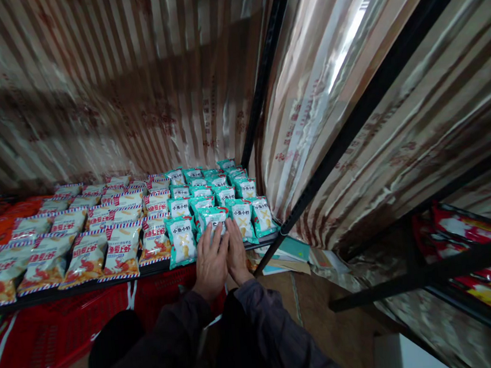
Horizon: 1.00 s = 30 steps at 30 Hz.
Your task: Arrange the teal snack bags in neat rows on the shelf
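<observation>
Both my hands reach forward to the front row of teal snack bags on the shelf. My left hand (212,260) lies over the lower part of one teal snack bag (214,215), its fingers stretched out and slightly spread. Close beside it, my right hand (237,255) has its fingers extended along the same bag's right side, near the neighbouring teal bag (242,214). My palms face down and inward, and they cover the bag's lower front. More teal bags (181,229) stand in rows around and behind. On the left are rows of red-and-white snack bags (122,247).
A dark shelf edge (156,268) runs under the bags, with a red basket (64,329) below. Black metal posts (315,186) rise at the right corner before striped sheeting (130,73). Orange packs (10,221) lie far left; red and yellow packs (486,253) sit at right.
</observation>
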Motion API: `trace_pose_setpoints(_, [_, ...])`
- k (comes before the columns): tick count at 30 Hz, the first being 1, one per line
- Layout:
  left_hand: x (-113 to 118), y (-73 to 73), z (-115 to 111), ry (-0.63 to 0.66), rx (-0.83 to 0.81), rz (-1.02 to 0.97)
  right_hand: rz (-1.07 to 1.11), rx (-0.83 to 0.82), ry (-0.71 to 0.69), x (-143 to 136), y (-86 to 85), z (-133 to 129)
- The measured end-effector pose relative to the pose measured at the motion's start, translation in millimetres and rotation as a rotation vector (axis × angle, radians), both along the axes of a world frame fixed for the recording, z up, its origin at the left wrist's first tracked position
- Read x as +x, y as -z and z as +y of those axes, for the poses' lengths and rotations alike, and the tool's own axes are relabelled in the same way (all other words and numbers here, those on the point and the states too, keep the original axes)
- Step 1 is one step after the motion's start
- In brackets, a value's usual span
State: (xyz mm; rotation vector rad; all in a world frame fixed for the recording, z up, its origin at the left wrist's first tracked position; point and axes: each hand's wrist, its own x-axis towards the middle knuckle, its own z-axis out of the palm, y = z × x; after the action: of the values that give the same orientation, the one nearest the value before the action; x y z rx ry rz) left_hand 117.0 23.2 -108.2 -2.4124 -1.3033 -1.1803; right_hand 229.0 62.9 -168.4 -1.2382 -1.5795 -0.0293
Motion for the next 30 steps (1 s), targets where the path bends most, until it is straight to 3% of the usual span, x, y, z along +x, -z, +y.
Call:
trace_pose_setpoints(5, [4, 8.4, 15, -0.072, -0.012, 0.036, -0.025, -0.011, -0.044, 7, -3.9, -1])
trace_pose_setpoints(11, [7, 23.9, 15, -0.063, -0.026, 0.025, -0.037, -0.02, -0.086, 10, -2.6, 0])
trace_pose_setpoints(18, [11, 24.4, 17, -0.081, -0.038, -0.015, -0.079, -0.04, -0.113, 14, -8.5, 6])
trace_pose_setpoints(26, [18, 32.1, 14, -0.164, 0.008, -0.004, -0.161, -0.019, -0.004, 25, -13.8, -12])
trace_pose_setpoints(30, [20, 37.4, 16, -0.213, 0.058, 0.019, -0.147, 0.015, 0.116, 38, -15.1, -15])
